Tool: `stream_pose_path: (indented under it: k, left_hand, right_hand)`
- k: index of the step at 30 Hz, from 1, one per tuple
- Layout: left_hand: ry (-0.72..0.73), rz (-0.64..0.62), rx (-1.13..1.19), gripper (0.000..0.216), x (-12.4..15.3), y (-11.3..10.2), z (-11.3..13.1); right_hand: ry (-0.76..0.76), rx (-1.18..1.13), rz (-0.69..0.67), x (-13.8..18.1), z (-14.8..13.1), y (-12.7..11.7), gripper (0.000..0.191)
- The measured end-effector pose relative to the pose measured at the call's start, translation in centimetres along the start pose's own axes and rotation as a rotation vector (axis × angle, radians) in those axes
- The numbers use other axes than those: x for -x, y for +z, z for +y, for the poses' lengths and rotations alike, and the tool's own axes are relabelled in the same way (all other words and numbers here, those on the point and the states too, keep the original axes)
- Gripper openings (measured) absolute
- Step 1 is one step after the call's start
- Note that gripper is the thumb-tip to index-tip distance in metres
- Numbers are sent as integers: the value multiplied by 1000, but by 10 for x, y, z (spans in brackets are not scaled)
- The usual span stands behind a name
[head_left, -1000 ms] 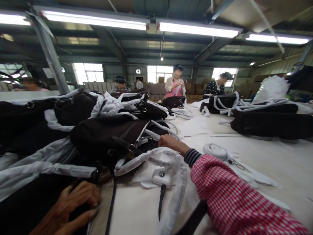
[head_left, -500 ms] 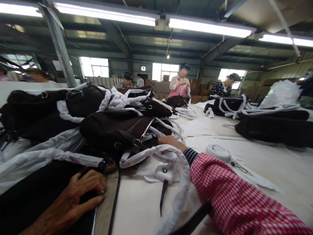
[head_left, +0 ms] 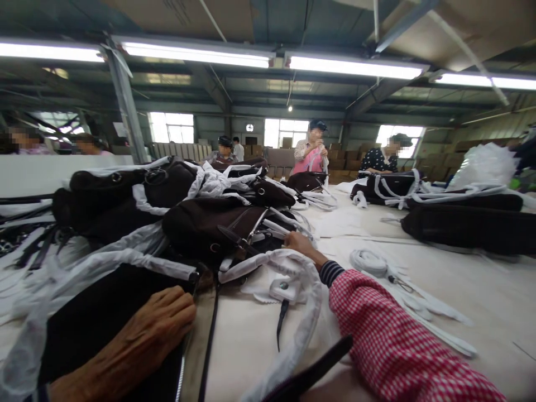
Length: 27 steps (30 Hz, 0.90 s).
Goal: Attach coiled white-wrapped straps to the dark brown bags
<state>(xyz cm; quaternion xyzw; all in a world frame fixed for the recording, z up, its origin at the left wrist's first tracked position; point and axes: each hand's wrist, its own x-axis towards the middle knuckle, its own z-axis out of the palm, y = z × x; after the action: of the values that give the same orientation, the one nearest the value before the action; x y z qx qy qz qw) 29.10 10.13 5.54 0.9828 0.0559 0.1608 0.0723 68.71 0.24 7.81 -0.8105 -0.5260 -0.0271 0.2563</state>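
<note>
My left hand (head_left: 167, 318) lies on a black bag (head_left: 92, 312) at the lower left, its fingers curled over the bag's zipped edge; the fingertips are partly hidden. A wrapped white handle (head_left: 146, 259) arches across this bag. My right hand (head_left: 302, 247) reaches forward to the open end of a dark brown bag (head_left: 196, 223). Its fingers are bent together there among white-wrapped straps, and what they hold is hidden. Between my arms, another white-wrapped handle (head_left: 312, 307) loops over a small white piece with a metal snap (head_left: 283, 286) and a short black strap (head_left: 281, 324).
More dark bags (head_left: 109, 212) are heaped at the left. A coiled white strap (head_left: 368, 262) lies right of my sleeve on the white table (head_left: 343, 237). Black bags (head_left: 469, 226) and clear plastic (head_left: 481, 164) stand at the right. Co-workers (head_left: 312, 151) are across the table.
The view has shifted left and tilted up a little, so the bags appear farther right and lower. My left hand's fingers look more closed over the zipped edge. My right hand stays by the brown bag.
</note>
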Motion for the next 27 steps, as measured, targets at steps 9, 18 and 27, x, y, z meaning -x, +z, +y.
stream_pose_path:
  k: [9, 18, 27]
  left_hand:
    - [-154, 125, 173, 20, 15, 23, -11]
    - [-50, 218, 75, 22, 11, 1, 11]
    - [167, 122, -55, 23, 17, -10, 25]
  right_hand:
    - [153, -462, 140, 27, -4, -42, 9]
    - [-127, -1215, -309, 92, -152, -42, 13]
    - [119, -1119, -527, 89, -177, 100, 17]
